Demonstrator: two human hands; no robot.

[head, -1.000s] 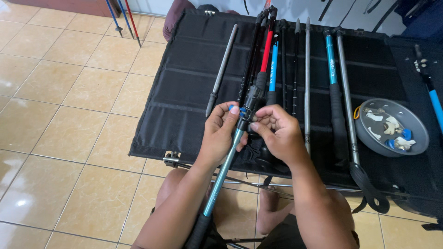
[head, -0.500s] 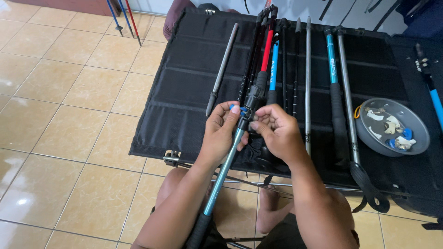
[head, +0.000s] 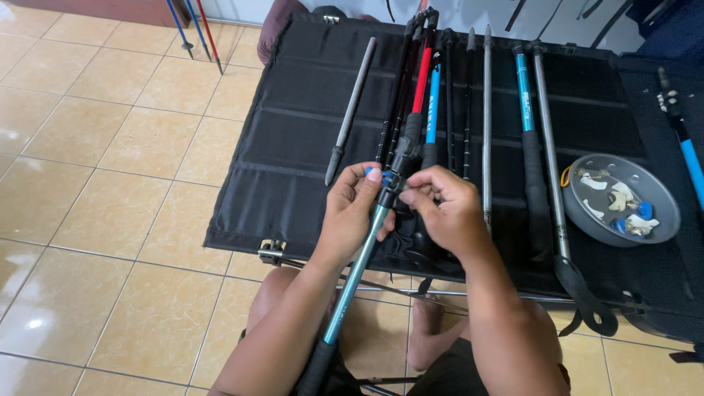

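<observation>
A teal trekking pole section [head: 357, 273] runs from my lap up to a black locking collar [head: 401, 170] over the near edge of a black fabric table [head: 293, 147]. My left hand [head: 350, 213] grips the pole just below the collar, with the thumb on a small blue part. From the right, the fingertips of my right hand [head: 444, 209] pinch at the collar. Beyond the collar the pole continues as a black and red section [head: 420, 73].
Several other pole sections lie side by side on the table: a grey one [head: 352, 110], a blue one [head: 433, 103], a teal one with a black grip [head: 529, 147]. A grey dish [head: 664, 202] of small parts sits at the right. Tiled floor [head: 110, 183] lies to the left.
My hands have stayed at the collar; the fingers have shifted only slightly.
</observation>
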